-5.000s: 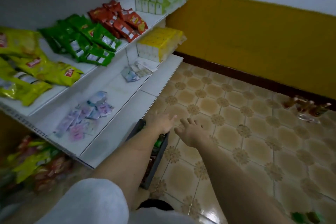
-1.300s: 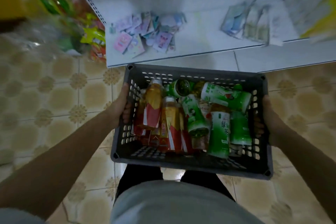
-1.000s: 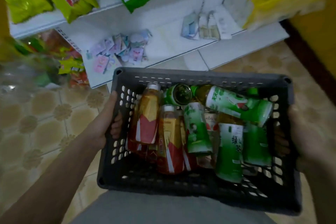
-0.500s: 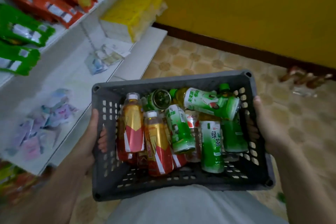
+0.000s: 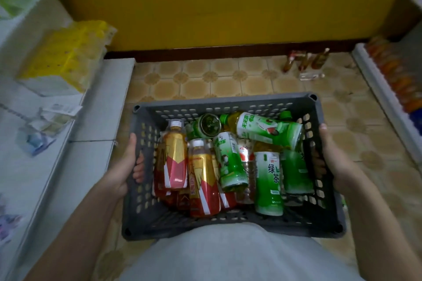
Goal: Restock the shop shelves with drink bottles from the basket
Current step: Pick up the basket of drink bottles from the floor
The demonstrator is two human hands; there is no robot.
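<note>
Several bottles at the bottom of the grey basket (image 5: 228, 104) lie under others, so a full count is not possible. Shelves at left (image 5: 91, 143) are blurred; the yellow packs (image 5: 66, 57) and small sachets (image 5: 43, 125) on them cannot be read. Bottles on the floor by the wall (image 5: 304, 61) are blurred too. The right shelf (image 5: 386, 98) is cut off at the frame edge.

Left hand (image 5: 124, 166) grips the basket's left wall, fingers curled through its slots. Right hand (image 5: 333, 157) grips the right wall, thumb on the rim. Red-and-gold bottles (image 5: 175, 155) lie on the left inside, green tea bottles (image 5: 268, 178) on the right.

Against half a second ago: the basket sits squarer to the yellow wall (image 5: 228, 2), the left shelf has slid further aside, and the right shelf has come into sight. Grip and load unchanged.
</note>
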